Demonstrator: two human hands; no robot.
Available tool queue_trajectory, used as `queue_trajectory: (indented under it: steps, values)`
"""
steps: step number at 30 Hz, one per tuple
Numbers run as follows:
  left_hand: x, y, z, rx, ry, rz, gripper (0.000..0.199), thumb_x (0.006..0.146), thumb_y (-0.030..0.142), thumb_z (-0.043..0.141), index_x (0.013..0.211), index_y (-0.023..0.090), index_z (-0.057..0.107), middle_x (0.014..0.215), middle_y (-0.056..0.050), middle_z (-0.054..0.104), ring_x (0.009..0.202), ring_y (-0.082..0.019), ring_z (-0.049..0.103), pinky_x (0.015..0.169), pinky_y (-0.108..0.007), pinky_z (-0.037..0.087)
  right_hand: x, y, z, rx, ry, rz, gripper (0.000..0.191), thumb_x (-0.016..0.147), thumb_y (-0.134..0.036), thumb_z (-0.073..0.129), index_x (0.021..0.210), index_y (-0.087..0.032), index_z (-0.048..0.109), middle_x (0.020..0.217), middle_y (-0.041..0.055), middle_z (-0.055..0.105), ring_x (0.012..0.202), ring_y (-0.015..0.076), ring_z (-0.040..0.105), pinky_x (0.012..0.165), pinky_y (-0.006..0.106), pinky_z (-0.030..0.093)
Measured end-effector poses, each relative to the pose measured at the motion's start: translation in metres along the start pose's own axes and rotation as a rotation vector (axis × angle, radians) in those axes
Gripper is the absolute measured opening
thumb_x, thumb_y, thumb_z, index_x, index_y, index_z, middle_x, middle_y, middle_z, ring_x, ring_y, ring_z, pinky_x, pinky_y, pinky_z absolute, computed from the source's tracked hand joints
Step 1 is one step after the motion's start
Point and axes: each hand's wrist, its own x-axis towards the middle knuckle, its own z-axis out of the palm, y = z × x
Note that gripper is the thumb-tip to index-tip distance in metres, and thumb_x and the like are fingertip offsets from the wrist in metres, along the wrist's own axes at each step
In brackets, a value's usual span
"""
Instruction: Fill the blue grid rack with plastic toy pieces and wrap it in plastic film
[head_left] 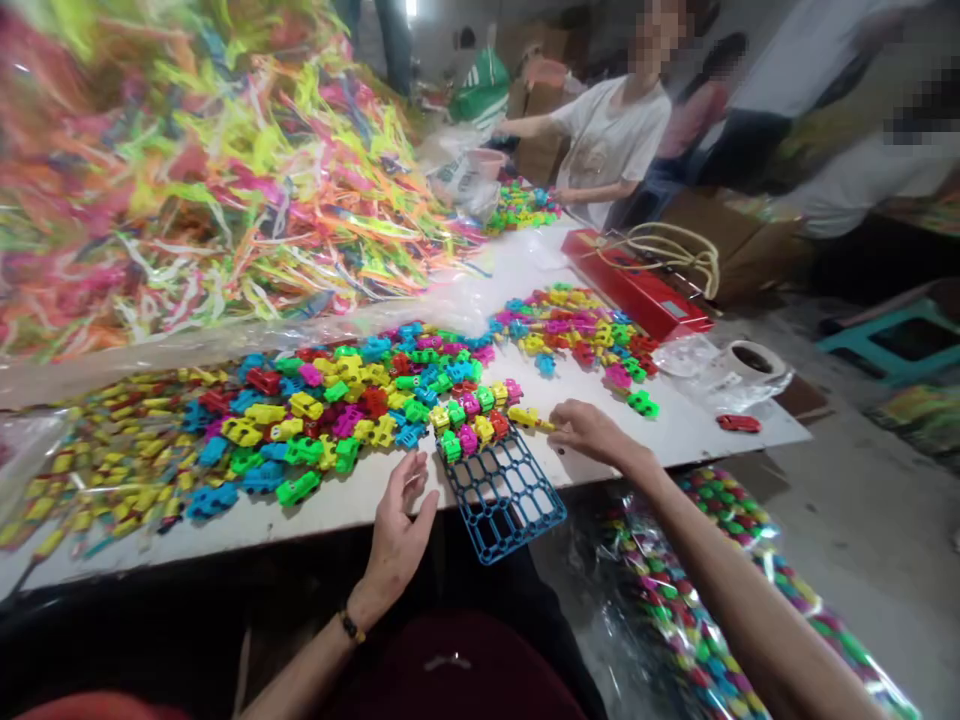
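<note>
The right hand (583, 430) pinches the near end of a yellow toy (526, 415) between thumb and fingers, just beyond the right side of a blue rack (513, 500). The left hand (399, 525) is empty, its fingers loosely bent and the thumb spread away from them, near the rack's left side. A dark bracelet (351, 627) circles the left wrist.

The rack is an open grid lying slantwise, its near end out past the edge of the white tabletop (701, 430). Small toys (472, 420) in pink, green, yellow and red stand in rows at its far end.

Left of the rack spreads a heap of mixed toys (330, 405), and farther left lie many thin yellow and red pieces (127, 460). Behind them rises a big pile of bright strips (225, 190), perhaps soft plastic, though blur makes that unsure. A smaller heap (574, 325) lies past the rack, with a red box (637, 290) behind it. To the right are a tape roll (754, 360) on clear plastic and a red toy car (739, 424).

Below the tabletop, clear packs (690, 590) hold colourful pieces. A person (615, 135) in a white shirt is at the far end.
</note>
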Motion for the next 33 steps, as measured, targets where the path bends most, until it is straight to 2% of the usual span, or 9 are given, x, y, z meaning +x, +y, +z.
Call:
queue_trajectory:
  steps: [4, 7, 11, 15, 18, 20, 24, 28, 33]
  values:
    - [0.012, -0.014, 0.016, 0.088, -0.054, 0.043, 0.07, 0.093, 0.037, 0.063, 0.155, 0.026, 0.032, 0.157, -0.015, 0.046, 0.142, -0.027, 0.05, 0.119, -0.045, 0.044, 0.003, -0.008, 0.015, -0.055, 0.07, 0.032, 0.017, 0.089, -0.027, 0.06, 0.084, -0.015, 0.07, 0.088, 0.0092, 0.07, 0.078, 0.0179, 0.06, 0.069, 0.027, 0.037]
    - [0.032, -0.019, 0.022, 0.201, -0.013, 0.107, 0.078, 0.088, 0.047, 0.069, 0.154, 0.023, 0.035, 0.152, -0.017, 0.05, 0.139, -0.03, 0.053, 0.115, -0.047, 0.046, 0.004, -0.003, 0.014, 0.015, 0.059, 0.026, 0.025, 0.091, -0.029, 0.055, 0.076, -0.015, 0.07, 0.076, 0.0063, 0.069, 0.071, 0.0158, 0.057, 0.064, 0.026, 0.034]
    - [0.06, -0.02, 0.026, 0.39, -0.007, 0.229, 0.062, 0.089, 0.053, 0.067, 0.139, 0.019, 0.053, 0.132, -0.017, 0.063, 0.126, -0.033, 0.06, 0.109, -0.049, 0.048, 0.0, 0.0, 0.013, 0.081, 0.069, 0.05, 0.024, 0.088, -0.032, 0.056, 0.076, -0.016, 0.069, 0.074, 0.0052, 0.069, 0.07, 0.0158, 0.057, 0.062, 0.026, 0.034]
    - [0.07, -0.011, 0.027, 0.483, -0.064, 0.265, 0.056, 0.093, 0.048, 0.063, 0.138, 0.018, 0.054, 0.123, -0.016, 0.068, 0.12, -0.033, 0.062, 0.104, -0.048, 0.051, 0.0, -0.004, 0.012, -0.002, 0.114, 0.12, 0.012, 0.081, -0.024, 0.06, 0.074, -0.016, 0.066, 0.078, 0.0078, 0.07, 0.072, 0.0167, 0.057, 0.062, 0.027, 0.032]
    - [0.059, 0.004, 0.019, 0.49, -0.071, 0.219, 0.059, 0.09, 0.044, 0.067, 0.141, 0.019, 0.052, 0.13, -0.015, 0.066, 0.121, -0.032, 0.062, 0.104, -0.046, 0.051, -0.005, -0.003, 0.01, 0.09, 0.139, 0.129, 0.022, 0.084, -0.028, 0.057, 0.064, -0.018, 0.06, 0.064, 0.0046, 0.064, 0.063, 0.0146, 0.053, 0.059, 0.028, 0.031]
    - [0.046, 0.023, 0.008, 0.478, -0.033, 0.195, 0.06, 0.091, 0.041, 0.065, 0.145, 0.02, 0.049, 0.131, -0.014, 0.066, 0.115, -0.029, 0.065, 0.098, -0.043, 0.055, -0.015, -0.002, 0.012, 0.324, 0.183, 0.142, 0.028, 0.086, -0.039, 0.059, 0.065, -0.019, 0.058, 0.059, 0.0021, 0.061, 0.058, 0.0139, 0.052, 0.057, 0.027, 0.034]
    - [0.043, 0.085, -0.004, 0.453, 0.026, 0.398, 0.042, 0.102, 0.037, 0.049, 0.141, 0.023, 0.054, 0.136, -0.011, 0.065, 0.126, -0.024, 0.061, 0.105, -0.04, 0.052, -0.031, -0.017, 0.027, 0.895, 0.213, 0.148, 0.036, 0.077, -0.054, 0.07, 0.076, -0.02, 0.06, 0.058, -0.0012, 0.061, 0.052, 0.0142, 0.054, 0.055, 0.028, 0.043]
    - [0.092, 0.129, 0.024, 0.618, -0.381, 0.727, 0.041, 0.105, 0.028, 0.036, 0.141, 0.022, 0.056, 0.153, -0.006, 0.055, 0.151, -0.023, 0.038, 0.127, -0.046, 0.031, -0.017, -0.05, 0.05, 1.058, 0.29, 0.09, 0.036, 0.072, -0.052, 0.074, 0.081, -0.019, 0.063, 0.068, 0.0015, 0.065, 0.062, 0.016, 0.058, 0.064, 0.03, 0.049]
    - [0.145, 0.126, 0.065, 1.01, -0.751, 0.833, 0.052, 0.106, 0.032, 0.034, 0.154, 0.013, 0.04, 0.167, -0.011, 0.032, 0.158, -0.024, 0.02, 0.131, -0.046, 0.018, 0.006, -0.066, 0.065, 0.902, 0.391, 0.057, 0.028, 0.074, -0.046, 0.063, 0.079, -0.018, 0.06, 0.07, 0.0026, 0.064, 0.065, 0.0161, 0.051, 0.059, 0.028, 0.043]
